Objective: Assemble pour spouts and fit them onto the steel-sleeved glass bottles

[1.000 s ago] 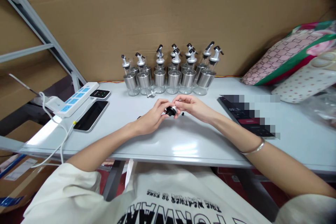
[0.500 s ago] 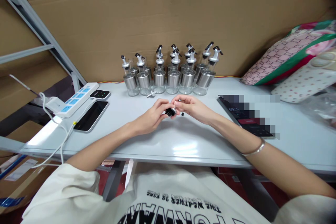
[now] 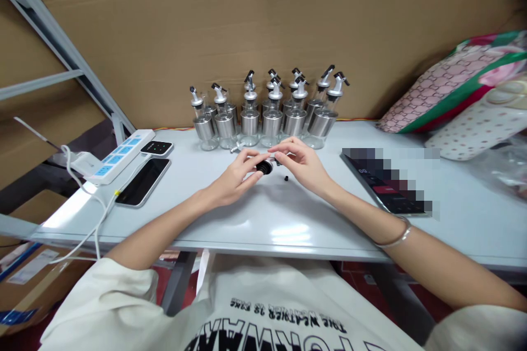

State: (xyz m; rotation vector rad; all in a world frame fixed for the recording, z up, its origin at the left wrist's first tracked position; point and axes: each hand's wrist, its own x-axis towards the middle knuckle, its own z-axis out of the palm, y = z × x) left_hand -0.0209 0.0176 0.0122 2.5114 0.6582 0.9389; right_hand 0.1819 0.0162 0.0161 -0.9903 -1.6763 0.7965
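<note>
Between my hands lies a bottle pourer with a black ribbed stopper facing me and a silver collar behind it. My left hand grips it from the left, thumb below and fingers over the top. From the right, my right hand has its bent fingers at the pourer's spout end, which they partly hide. A tiny black plug sits on the table just below the right fingers. Beyond the left hand, a silver spout piece lies near the bottles.
Glass bottles with steel sleeves stand in rows at the back, most topped with pourers. At left are a power strip, a phone and a small black device. A tablet and bags occupy the right.
Both hands have shifted slightly away from me, and the pourer moved a little left and up. The right hand's fingers have moved over the spout end; the black plug stayed put.
</note>
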